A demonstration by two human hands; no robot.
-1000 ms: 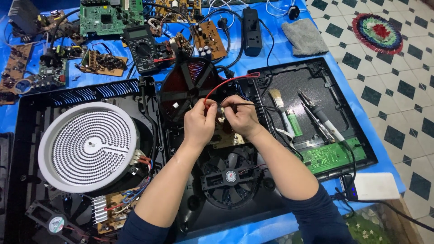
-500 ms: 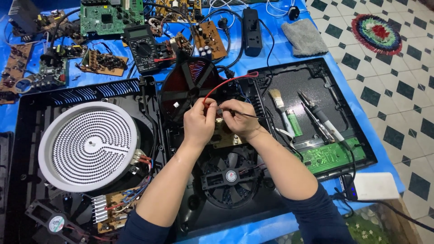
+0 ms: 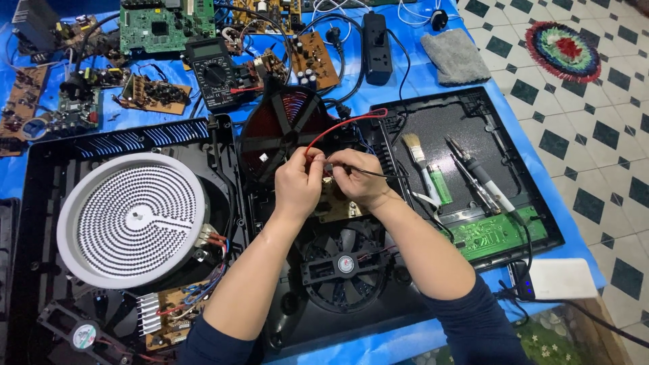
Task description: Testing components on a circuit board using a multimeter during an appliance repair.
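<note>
Overhead, from the head camera, both hands meet above the middle of an opened black cooktop housing (image 3: 223, 145) lying on a blue-covered desk (image 3: 419, 84). The left hand (image 3: 297, 186) has its grip pinched shut on the red wire (image 3: 341, 125), which arcs up and to the right from the fingertips. The right hand (image 3: 358, 179), touching the left, has its grip closed on a thin black probe (image 3: 378, 174) that points right. Just behind the hands sits a dark coil disc (image 3: 280, 128); below them a black fan (image 3: 345, 263). To the left lies a round white heating element (image 3: 132, 216). To the right, a brush (image 3: 416, 152) and a green lighter (image 3: 441, 184) rest in the tray. A multimeter (image 3: 213, 67) lies farther back.
</note>
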